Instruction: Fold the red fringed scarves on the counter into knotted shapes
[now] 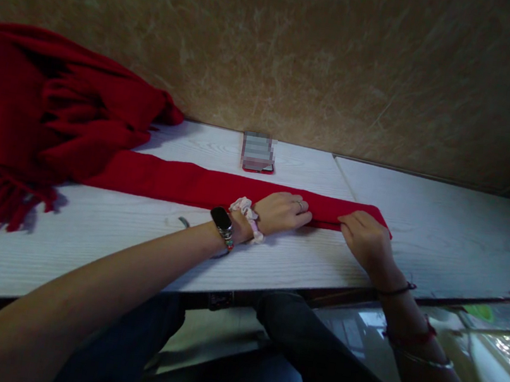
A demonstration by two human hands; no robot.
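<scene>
A red scarf (175, 180) runs across the white tabletop as a long, narrow folded strip, its right end squared off. My left hand (283, 213) rests on the strip right of its middle, fingers curled together at the near edge. Close to the strip's right end, my right hand (367, 236) pinches the near edge between thumb and fingers. The cloth under both sets of fingertips is partly hidden. At the left, the rest of the scarf is bunched in a loose heap with fringe hanging toward the front.
A small, blurred-out rectangular object with a red edge (259, 152) lies behind the strip. The white wood-grain table (133, 233) meets a brown marbled wall (276, 47) at the back. My legs are below the front edge. A seam crosses the tabletop at right.
</scene>
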